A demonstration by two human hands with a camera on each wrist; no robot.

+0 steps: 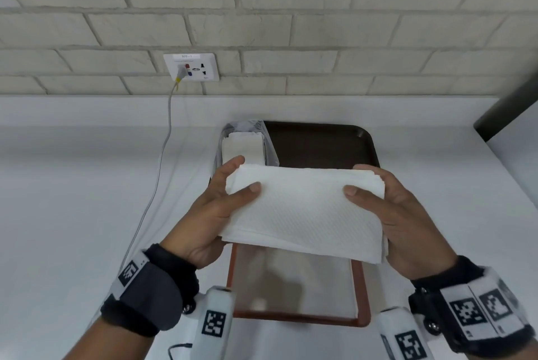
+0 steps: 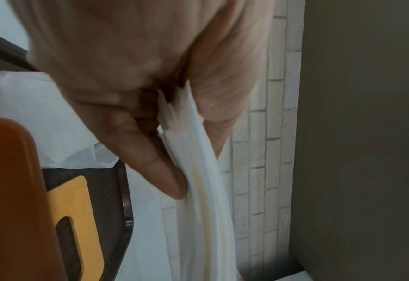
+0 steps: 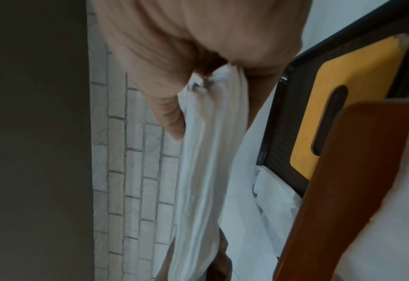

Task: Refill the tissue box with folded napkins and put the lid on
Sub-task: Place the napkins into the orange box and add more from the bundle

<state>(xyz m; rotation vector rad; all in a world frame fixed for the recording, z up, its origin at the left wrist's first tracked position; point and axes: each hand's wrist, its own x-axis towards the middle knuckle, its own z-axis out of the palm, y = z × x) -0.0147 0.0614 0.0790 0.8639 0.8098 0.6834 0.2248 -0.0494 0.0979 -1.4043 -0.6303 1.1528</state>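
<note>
A stack of folded white napkins (image 1: 305, 208) hangs flat above the open tissue box (image 1: 361, 281), a brown-rimmed box near the table's front edge. My left hand (image 1: 246, 174) grips the stack's left end, thumb on top and fingers beneath. My right hand (image 1: 356, 180) grips the right end the same way. In the left wrist view the left hand (image 2: 189, 133) pinches the napkins' (image 2: 206, 190) layered edge; in the right wrist view the right hand (image 3: 210, 98) does likewise. The yellow wooden lid (image 2: 76, 218) with its slot lies on the dark tray (image 1: 320, 141); the head view hides it.
A plastic-wrapped pack of napkins (image 1: 244, 144) sits on the tray's left side. A grey cable (image 1: 158, 161) runs from the wall socket (image 1: 192, 67) down the white table, left of my hands. A dark slab (image 1: 509, 109) juts in at the right.
</note>
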